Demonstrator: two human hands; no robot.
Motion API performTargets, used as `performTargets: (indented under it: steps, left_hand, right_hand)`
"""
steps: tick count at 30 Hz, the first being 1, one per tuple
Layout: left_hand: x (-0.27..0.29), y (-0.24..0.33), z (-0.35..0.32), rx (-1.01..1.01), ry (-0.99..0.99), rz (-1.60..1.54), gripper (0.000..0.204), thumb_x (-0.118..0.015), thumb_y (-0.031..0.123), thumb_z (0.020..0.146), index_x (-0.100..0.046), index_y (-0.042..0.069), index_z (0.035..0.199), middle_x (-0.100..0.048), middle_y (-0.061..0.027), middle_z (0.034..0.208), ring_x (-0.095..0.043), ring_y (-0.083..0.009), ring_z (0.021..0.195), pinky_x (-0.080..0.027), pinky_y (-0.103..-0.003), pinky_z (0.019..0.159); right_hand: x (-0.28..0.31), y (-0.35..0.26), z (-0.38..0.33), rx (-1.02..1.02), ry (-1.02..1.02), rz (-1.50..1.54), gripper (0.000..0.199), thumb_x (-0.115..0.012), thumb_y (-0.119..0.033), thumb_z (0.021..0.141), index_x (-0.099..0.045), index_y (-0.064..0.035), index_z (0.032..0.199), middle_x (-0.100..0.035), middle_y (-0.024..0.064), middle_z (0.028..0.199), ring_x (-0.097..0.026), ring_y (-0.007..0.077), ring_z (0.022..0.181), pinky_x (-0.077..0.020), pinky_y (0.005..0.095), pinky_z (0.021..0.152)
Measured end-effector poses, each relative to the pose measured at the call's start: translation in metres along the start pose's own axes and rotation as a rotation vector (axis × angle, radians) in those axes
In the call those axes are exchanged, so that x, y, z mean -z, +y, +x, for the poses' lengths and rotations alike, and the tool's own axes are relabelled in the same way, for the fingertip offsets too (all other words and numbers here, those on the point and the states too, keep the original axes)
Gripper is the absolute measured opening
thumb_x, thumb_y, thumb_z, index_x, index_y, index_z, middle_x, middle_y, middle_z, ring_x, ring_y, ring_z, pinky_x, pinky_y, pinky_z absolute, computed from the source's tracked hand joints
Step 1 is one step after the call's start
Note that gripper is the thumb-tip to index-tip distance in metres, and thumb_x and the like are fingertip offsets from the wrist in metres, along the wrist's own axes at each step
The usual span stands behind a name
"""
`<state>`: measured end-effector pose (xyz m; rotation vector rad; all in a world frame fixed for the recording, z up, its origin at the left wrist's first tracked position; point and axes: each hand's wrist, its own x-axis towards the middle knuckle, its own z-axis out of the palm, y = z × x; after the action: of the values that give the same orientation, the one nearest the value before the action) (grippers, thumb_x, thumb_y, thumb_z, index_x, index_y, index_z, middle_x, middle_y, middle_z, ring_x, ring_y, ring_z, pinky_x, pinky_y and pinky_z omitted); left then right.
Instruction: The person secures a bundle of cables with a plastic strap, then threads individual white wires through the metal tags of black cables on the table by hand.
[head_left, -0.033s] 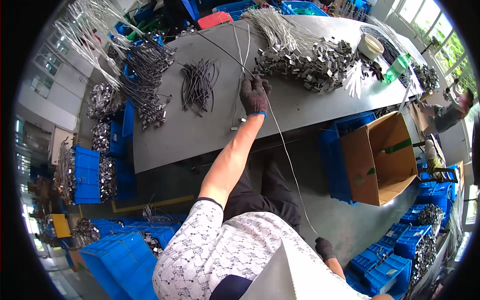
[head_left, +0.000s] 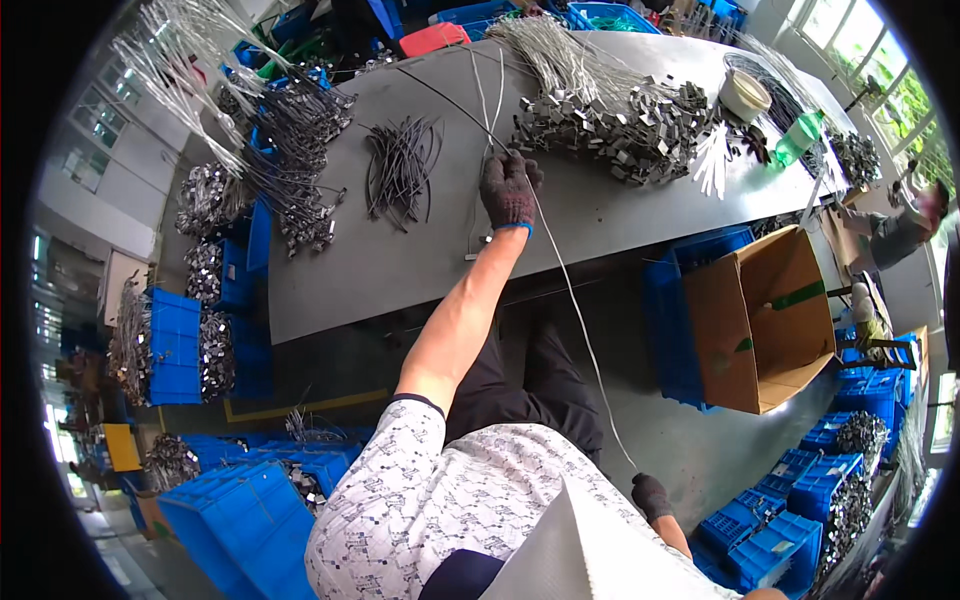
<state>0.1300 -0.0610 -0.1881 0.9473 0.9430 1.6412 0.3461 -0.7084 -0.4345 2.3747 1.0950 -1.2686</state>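
Observation:
My left hand [head_left: 509, 190], in a dark knitted glove, is closed over the grey metal table [head_left: 360, 280]. It grips thin wire cables where they cross a long dark tube [head_left: 440, 92]. From that hand a pale wire cable [head_left: 583, 332] runs down, nearly taut, to my right hand [head_left: 651, 497]. My right hand, also gloved, is low beside my body and closed on the cable's end. Just below my left hand, small metal pieces [head_left: 471, 257] on cable ends lie on the table. Left of it is a bundle of short dark tubes [head_left: 402, 170].
Cables with metal seal heads [head_left: 625, 125] are piled at the table's far side. A green bottle [head_left: 797, 138] and a white tub [head_left: 744, 95] stand at right. An open cardboard box [head_left: 720, 330] and blue crates [head_left: 240, 530] surround me. Another person [head_left: 895, 238] is far right.

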Motion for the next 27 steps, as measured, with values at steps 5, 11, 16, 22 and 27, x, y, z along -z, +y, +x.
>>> performTargets:
  steps: [5, 11, 16, 22, 27]
  left_hand:
    - [0.051, -0.031, 0.004, 0.46, -0.202, 0.041, 0.02, -0.068, 0.024, 0.095, -0.065, 0.004, 0.097, -0.072, -0.0088, 0.085, -0.071, -0.018, 0.072, -0.059, -0.033, 0.064]
    - [0.113, -0.118, -0.073, 0.594, -0.523, 0.233, 0.031, -0.073, 0.022, 0.089, -0.067, 0.001, 0.111, -0.07, -0.0089, 0.099, -0.069, -0.0168, 0.087, -0.058, -0.031, 0.081]
    - [0.086, -0.109, -0.16, 0.482, -0.68, 0.478, 0.019, -0.074, 0.018, 0.085, -0.074, 0.002, 0.095, -0.072, -0.0016, 0.085, -0.064, -0.0085, 0.081, -0.052, -0.026, 0.073]
    - [0.096, -0.094, -0.099, 0.521, -0.613, 0.43, 0.016, -0.072, 0.016, 0.085, -0.074, 0.002, 0.093, -0.073, -0.0036, 0.085, -0.063, -0.0085, 0.081, -0.051, -0.028, 0.073]
    - [0.118, -0.077, -0.025, 0.479, -0.649, 0.691, 0.021, -0.068, 0.022, 0.087, -0.073, 0.004, 0.096, -0.073, -0.009, 0.085, -0.067, -0.0167, 0.08, -0.052, -0.035, 0.072]
  right_hand:
    - [0.004, -0.001, 0.02, 0.072, 0.091, -0.005, 0.034, -0.056, -0.011, 0.086, -0.07, -0.0097, 0.117, -0.07, 0.0203, 0.113, -0.066, 0.0372, 0.11, -0.0522, 0.0428, 0.095]
    - [0.042, -0.061, 0.068, 0.354, 0.214, 0.097, 0.039, -0.055, -0.032, 0.096, -0.066, -0.0036, 0.12, -0.068, 0.0251, 0.115, -0.065, 0.0393, 0.111, -0.0509, 0.0463, 0.095]
    - [0.188, -0.307, 0.054, 0.462, 0.249, 1.027, 0.043, -0.054, -0.033, 0.103, -0.056, 0.0009, 0.13, -0.068, 0.0158, 0.099, -0.064, 0.0225, 0.092, -0.0518, 0.0341, 0.084]
    - [0.241, -0.435, 0.132, 0.921, 0.694, 0.809, 0.048, -0.052, -0.032, 0.104, -0.051, 0.0034, 0.135, -0.064, 0.025, 0.121, -0.062, 0.0306, 0.111, -0.048, 0.0355, 0.096]
    - [0.251, -0.506, 0.147, 1.079, 0.837, 0.577, 0.052, -0.056, -0.035, 0.101, -0.05, 0.0029, 0.137, -0.063, 0.0246, 0.121, -0.064, 0.0364, 0.106, -0.051, 0.0393, 0.092]
